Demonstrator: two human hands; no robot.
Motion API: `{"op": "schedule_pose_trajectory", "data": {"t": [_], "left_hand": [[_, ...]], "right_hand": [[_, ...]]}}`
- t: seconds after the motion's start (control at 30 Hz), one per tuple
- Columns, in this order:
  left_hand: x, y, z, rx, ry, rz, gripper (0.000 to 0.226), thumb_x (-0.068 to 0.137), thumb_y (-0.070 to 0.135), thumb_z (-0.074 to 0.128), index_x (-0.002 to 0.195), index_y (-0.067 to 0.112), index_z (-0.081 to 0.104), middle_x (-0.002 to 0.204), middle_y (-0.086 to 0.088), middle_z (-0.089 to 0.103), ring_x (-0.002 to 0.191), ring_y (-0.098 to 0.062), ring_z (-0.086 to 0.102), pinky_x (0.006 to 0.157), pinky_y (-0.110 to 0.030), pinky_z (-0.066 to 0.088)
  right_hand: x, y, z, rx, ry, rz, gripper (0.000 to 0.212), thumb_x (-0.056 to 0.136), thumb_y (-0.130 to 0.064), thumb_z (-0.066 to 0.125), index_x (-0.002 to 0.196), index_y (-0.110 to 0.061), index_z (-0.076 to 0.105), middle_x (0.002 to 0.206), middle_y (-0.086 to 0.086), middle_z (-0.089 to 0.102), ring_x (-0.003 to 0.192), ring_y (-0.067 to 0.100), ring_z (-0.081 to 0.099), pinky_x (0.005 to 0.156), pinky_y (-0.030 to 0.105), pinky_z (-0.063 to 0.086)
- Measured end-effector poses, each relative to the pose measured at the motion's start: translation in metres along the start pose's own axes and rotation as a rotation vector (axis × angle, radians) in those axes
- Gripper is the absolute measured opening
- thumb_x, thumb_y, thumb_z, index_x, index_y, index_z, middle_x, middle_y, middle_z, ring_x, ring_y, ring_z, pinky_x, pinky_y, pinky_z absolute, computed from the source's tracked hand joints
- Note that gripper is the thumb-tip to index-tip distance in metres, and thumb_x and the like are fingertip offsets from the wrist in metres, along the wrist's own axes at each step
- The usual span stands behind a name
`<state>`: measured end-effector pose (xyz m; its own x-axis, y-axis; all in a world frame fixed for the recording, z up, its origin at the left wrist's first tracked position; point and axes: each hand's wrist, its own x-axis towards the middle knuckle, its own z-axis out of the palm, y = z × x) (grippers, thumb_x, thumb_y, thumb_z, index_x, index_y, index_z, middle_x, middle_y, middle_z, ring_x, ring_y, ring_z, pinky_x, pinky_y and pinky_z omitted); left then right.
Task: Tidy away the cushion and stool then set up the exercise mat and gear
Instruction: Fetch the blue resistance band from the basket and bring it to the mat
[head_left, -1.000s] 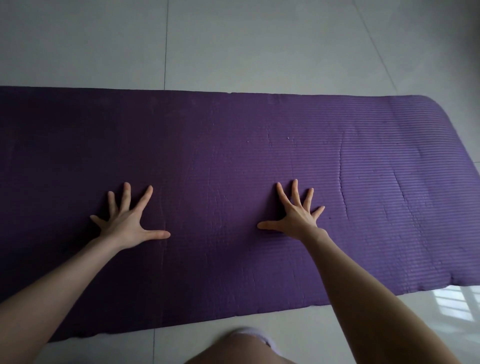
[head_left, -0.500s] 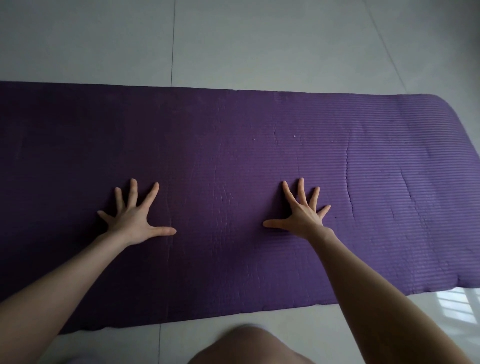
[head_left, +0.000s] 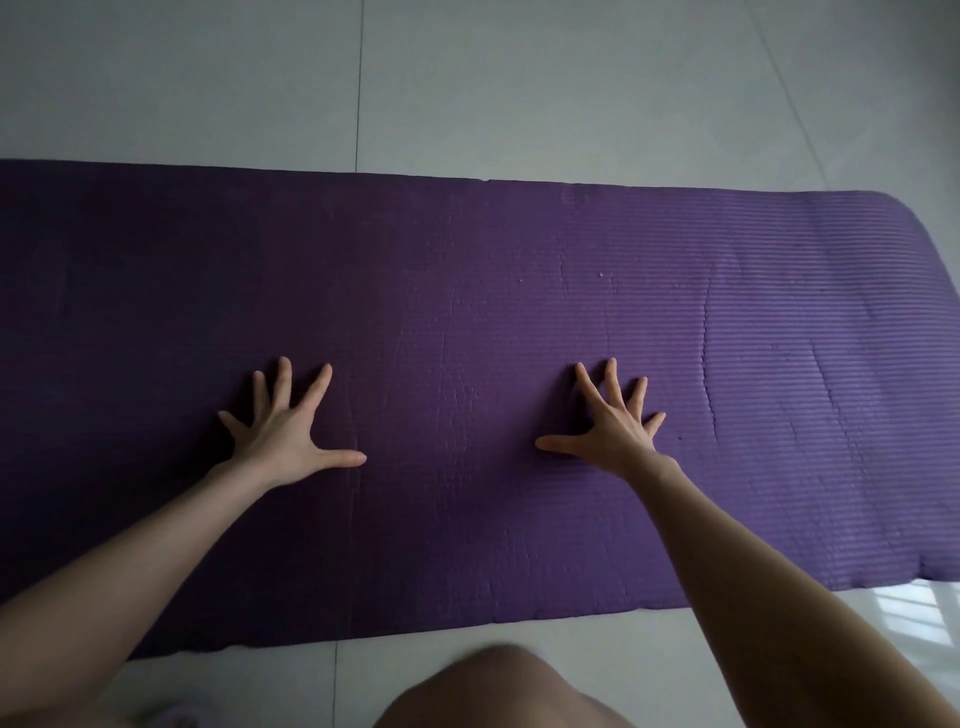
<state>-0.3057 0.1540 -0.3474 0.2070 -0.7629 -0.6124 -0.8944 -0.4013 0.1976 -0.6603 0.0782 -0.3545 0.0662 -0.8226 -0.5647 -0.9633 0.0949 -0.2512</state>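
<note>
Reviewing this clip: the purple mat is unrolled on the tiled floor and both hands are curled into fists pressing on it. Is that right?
Not quite. The head view shows the left hand and the right hand open with fingers spread, palms flat on the purple mat, not fists. The rest holds: the mat lies unrolled on the tiled floor.

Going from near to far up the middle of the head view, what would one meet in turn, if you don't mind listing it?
Knee → strip of tiled floor → purple exercise mat, with the left hand and right hand spread flat on it → more tiled floor.
</note>
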Motion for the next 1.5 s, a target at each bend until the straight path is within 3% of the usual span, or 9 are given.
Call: {"op": "schedule_pose_trajectory", "data": {"t": [0.13, 0.27, 0.4, 0.53, 0.67, 1.07, 1.5], "left_hand": [[-0.014, 0.010, -0.019, -0.159, 0.058, 0.053, 0.110, 0.065, 0.062, 0.071, 0.149, 0.038, 0.004, 0.159, -0.005, -0.012, 0.145, -0.030, -0.012, 0.112, -0.063, 0.006], [-0.050, 0.034, -0.060, -0.348, 0.109, 0.134, 0.100, 0.068, 0.051, 0.075, 0.149, 0.027, 0.021, 0.158, -0.008, 0.010, 0.145, -0.025, 0.010, 0.116, -0.045, 0.017], [-0.086, 0.064, -0.115, -0.449, 0.104, 0.204, 0.095, 0.071, 0.044, 0.077, 0.148, 0.022, 0.026, 0.154, -0.006, 0.023, 0.143, -0.019, 0.021, 0.115, -0.034, 0.021], [-0.141, 0.098, -0.178, -0.536, 0.108, 0.197, 0.091, 0.073, 0.039, 0.077, 0.147, 0.018, 0.028, 0.150, -0.006, 0.030, 0.138, -0.019, 0.030, 0.108, -0.026, 0.024], [-0.215, 0.131, -0.233, -0.624, 0.108, 0.158, 0.087, 0.073, 0.039, 0.077, 0.145, 0.020, 0.032, 0.148, -0.005, 0.035, 0.136, -0.018, 0.033, 0.109, -0.032, 0.030], [-0.476, 0.228, -0.408, -0.755, 0.101, 0.134, 0.087, 0.069, 0.036, 0.081, 0.142, 0.024, 0.035, 0.142, -0.002, 0.041, 0.128, -0.013, 0.041, 0.096, -0.024, 0.034], [-0.635, 0.325, -0.427, -0.728, 0.022, 0.440, 0.085, 0.068, 0.031, 0.082, 0.140, 0.023, 0.038, 0.140, -0.002, 0.044, 0.125, -0.012, 0.044, 0.094, -0.022, 0.033]], "right_hand": [[-0.016, -0.020, -0.018, 0.095, 0.013, -0.025, 0.111, 0.066, -0.066, 0.070, 0.150, -0.040, 0.003, 0.160, -0.008, -0.011, 0.146, 0.032, -0.012, 0.110, 0.065, 0.005], [-0.044, -0.043, -0.048, 0.154, 0.069, -0.067, 0.103, 0.070, -0.056, 0.074, 0.151, -0.031, 0.016, 0.161, -0.001, 0.009, 0.146, 0.030, 0.011, 0.115, 0.052, 0.018], [-0.074, -0.066, -0.098, 0.263, 0.109, -0.056, 0.095, 0.073, -0.052, 0.074, 0.150, -0.027, 0.023, 0.159, 0.000, 0.018, 0.143, 0.027, 0.022, 0.115, 0.040, 0.023], [-0.130, -0.085, -0.166, 0.356, 0.150, -0.048, 0.088, 0.076, -0.047, 0.073, 0.148, -0.023, 0.029, 0.155, 0.000, 0.030, 0.140, 0.023, 0.031, 0.111, 0.037, 0.029], [-0.196, -0.102, -0.237, 0.401, 0.142, -0.053, 0.083, 0.078, -0.043, 0.073, 0.147, -0.021, 0.033, 0.150, 0.002, 0.039, 0.136, 0.023, 0.038, 0.107, 0.037, 0.035], [-0.433, -0.123, -0.463, 0.532, 0.193, -0.072, 0.077, 0.077, -0.042, 0.074, 0.143, -0.021, 0.040, 0.142, 0.002, 0.049, 0.123, 0.022, 0.052, 0.099, 0.040, 0.045], [-0.624, -0.052, -0.521, 0.869, 0.533, 0.042, 0.073, 0.074, -0.036, 0.079, 0.138, -0.020, 0.048, 0.138, -0.006, 0.053, 0.105, 0.011, 0.059, 0.090, 0.031, 0.050]]}}
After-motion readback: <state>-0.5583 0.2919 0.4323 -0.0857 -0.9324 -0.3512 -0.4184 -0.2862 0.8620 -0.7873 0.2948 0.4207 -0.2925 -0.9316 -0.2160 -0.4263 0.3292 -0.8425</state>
